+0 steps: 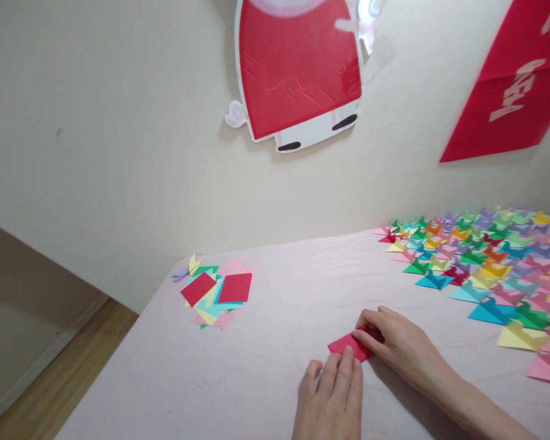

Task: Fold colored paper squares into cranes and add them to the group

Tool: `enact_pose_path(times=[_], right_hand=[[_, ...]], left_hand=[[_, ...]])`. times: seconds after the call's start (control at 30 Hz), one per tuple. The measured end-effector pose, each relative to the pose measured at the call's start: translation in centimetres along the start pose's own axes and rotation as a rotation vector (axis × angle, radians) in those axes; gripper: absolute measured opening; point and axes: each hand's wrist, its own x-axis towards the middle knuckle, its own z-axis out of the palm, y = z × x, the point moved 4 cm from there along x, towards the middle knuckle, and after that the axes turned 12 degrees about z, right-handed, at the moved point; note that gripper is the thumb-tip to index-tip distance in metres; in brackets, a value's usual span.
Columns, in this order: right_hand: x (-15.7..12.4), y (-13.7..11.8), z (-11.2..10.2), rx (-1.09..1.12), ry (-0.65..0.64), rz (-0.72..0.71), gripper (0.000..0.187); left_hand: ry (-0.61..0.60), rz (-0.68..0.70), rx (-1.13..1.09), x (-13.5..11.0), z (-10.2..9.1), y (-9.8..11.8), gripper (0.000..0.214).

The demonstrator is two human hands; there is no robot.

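A folded piece of red paper (343, 346) lies on the pale pink tabletop (266, 366) in front of me. My left hand (332, 397) rests flat beside it, fingers stretched, fingertips pressing its near edge. My right hand (392, 345) comes in from the right with fingers curled, pinching and pressing the paper's right part. Much of the sheet is hidden under both hands.
A small stack of coloured paper squares (217, 292), red ones on top, lies at the table's far left, with a tiny folded figure (187, 269) beside it. Several finished folded paper cranes (490, 269) cover the right side. A wall with decorations stands behind; the floor (59, 379) drops off left.
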Motion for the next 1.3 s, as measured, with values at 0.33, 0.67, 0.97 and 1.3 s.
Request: enact_pose_path(times=[0.33,0.67,0.97,1.3], right_hand=[[0.0,-0.1,-0.1,-0.043,-0.013,0.017,0.02],[-0.2,-0.2,0.1,-0.012,0.05,-0.024,0.016],[-2.4,-1.6,-0.7,0.164,-0.005,-0.276,0.014],[-3.2,-1.2,-0.1,0.165,0.085,-0.177,0.007]], left_hand=[[-0.113,-0.015,-0.07,0.0,0.4,0.1,0.084],[-0.309,-0.025,-0.233,1.4,-0.8,-0.5,0.083],[-0.482,-0.156,-0.533,2.4,-2.6,-1.0,0.086],[-0.462,-0.2,-0.62,2.7,-3.3,-1.2,0.082]])
